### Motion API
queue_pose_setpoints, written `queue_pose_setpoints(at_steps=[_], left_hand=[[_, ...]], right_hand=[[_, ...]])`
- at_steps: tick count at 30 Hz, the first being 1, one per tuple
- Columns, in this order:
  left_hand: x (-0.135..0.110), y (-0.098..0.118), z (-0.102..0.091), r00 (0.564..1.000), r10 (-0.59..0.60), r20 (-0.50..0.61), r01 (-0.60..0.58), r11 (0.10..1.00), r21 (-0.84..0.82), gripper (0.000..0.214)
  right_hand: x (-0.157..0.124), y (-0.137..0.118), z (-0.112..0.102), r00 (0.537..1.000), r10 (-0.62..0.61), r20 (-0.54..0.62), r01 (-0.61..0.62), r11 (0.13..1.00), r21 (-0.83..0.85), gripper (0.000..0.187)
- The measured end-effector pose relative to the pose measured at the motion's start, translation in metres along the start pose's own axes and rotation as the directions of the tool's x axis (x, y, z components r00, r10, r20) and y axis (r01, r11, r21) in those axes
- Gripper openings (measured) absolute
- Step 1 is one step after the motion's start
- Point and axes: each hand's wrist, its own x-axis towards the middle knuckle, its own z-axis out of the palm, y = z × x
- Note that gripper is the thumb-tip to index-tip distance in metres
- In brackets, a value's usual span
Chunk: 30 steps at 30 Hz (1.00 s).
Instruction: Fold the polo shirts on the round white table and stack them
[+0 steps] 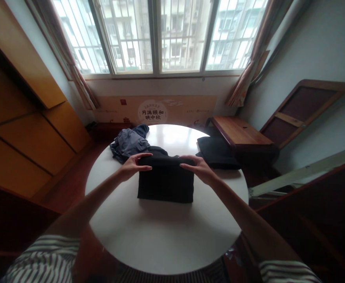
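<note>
A black folded garment (166,182) lies in the middle of the round white table (160,236), its kind not clear from here. My left hand (134,164) grips its far left corner between thumb and fingers. At the far right corner, my right hand (195,166) pinches the same fold in the same way. The far edge of the cloth bulges up a little between the two hands. Just behind my left hand sits a loose heap of grey and dark blue clothes (128,143).
A neatly folded black stack of cloth (218,152) rests at the table's right rear. Beyond it stands a brown wooden side table (240,131). Wooden cabinets (28,145) line the left wall. A long printed box (184,108) is under the barred window.
</note>
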Motion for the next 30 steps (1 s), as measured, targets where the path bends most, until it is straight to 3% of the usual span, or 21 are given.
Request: queue_pose_setpoints(at_steps=[4,7,10,14,17,22,27,30], left_hand=[[-0.041,0.068,0.001,0.998,0.062,-0.027,-0.062,0.998,0.001,0.079],[-0.039,0.09,-0.001,1.0,-0.026,-0.011,0.025,0.999,-0.037,0.07],[-0.002,0.071,-0.002,0.986,-0.164,0.016,0.165,0.983,-0.085,0.072],[0.053,0.014,0.001,0.929,-0.353,-0.114,0.353,0.935,-0.022,0.067],[0.067,-0.012,0.002,0.918,-0.365,-0.154,0.368,0.93,-0.007,0.062],[0.063,-0.015,-0.002,0.936,-0.335,-0.106,0.335,0.942,-0.018,0.094],[0.066,-0.019,0.006,0.914,-0.35,-0.206,0.321,0.933,-0.163,0.079],[0.062,-0.022,0.009,0.93,-0.319,-0.182,0.303,0.946,-0.112,0.079]], right_hand=[[-0.033,-0.067,-0.007,0.995,-0.009,0.097,-0.01,0.982,0.191,0.068],[-0.034,-0.091,-0.012,0.995,0.019,0.1,-0.045,0.964,0.263,0.074],[-0.007,-0.07,-0.013,0.983,0.158,0.095,-0.181,0.923,0.338,0.067],[0.037,-0.003,-0.008,0.9,0.433,-0.037,-0.403,0.864,0.301,0.079],[0.05,0.031,-0.005,0.891,0.443,-0.104,-0.405,0.876,0.263,0.097],[0.054,0.034,-0.013,0.935,0.343,-0.088,-0.305,0.908,0.288,0.109],[0.067,0.028,-0.014,0.883,0.429,-0.189,-0.363,0.881,0.304,0.085],[0.067,0.032,-0.012,0.876,0.443,-0.189,-0.383,0.879,0.285,0.094]])
